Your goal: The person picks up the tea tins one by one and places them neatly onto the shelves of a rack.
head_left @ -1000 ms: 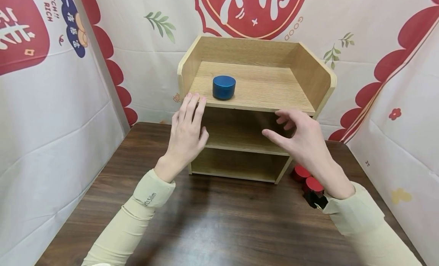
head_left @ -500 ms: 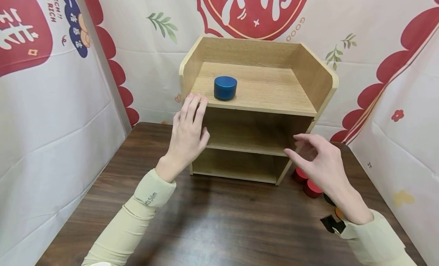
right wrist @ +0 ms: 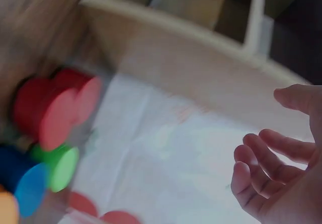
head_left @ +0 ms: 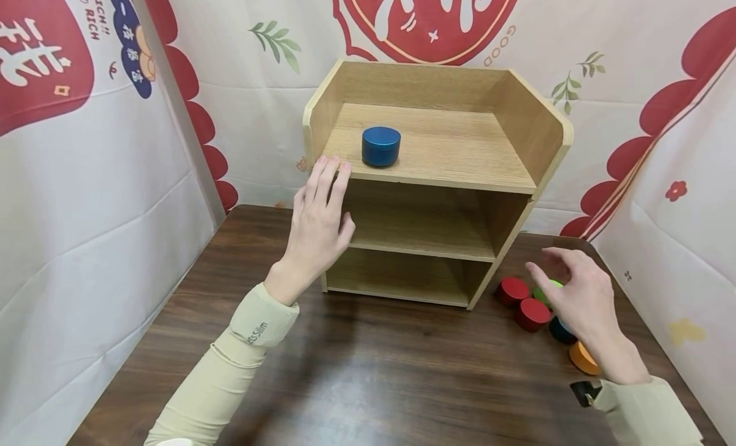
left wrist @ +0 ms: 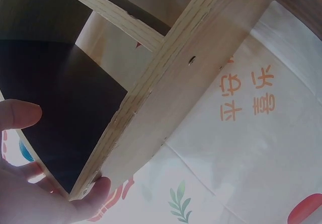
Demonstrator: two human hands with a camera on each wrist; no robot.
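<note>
A three-tier wooden shelf (head_left: 437,179) stands on the dark table. On its top board, toward the left front, sits a blue round tin (head_left: 381,146). My left hand (head_left: 316,225) rests at the shelf's upper left front corner, fingers nearly straight; in the left wrist view its fingers (left wrist: 95,196) touch the corner edge. To the right of the shelf, my right hand (head_left: 586,296) hovers over a cluster of tins with thumb and fingers apart, holding nothing. Red tins (head_left: 532,314), a green tin (head_left: 546,292), a dark blue tin (head_left: 561,331) and an orange tin (head_left: 583,358) make up that cluster, partly hidden by the hand.
Printed white cloth (head_left: 247,114) hangs behind the shelf and along both sides. The brown table (head_left: 368,369) stretches in front of the shelf. A black strap (head_left: 584,393) shows at the right cuff.
My right hand has moved right and down, from in front of the shelf's middle compartment to over the tins, uncovering more of them. The left hand has stayed at the shelf corner.
</note>
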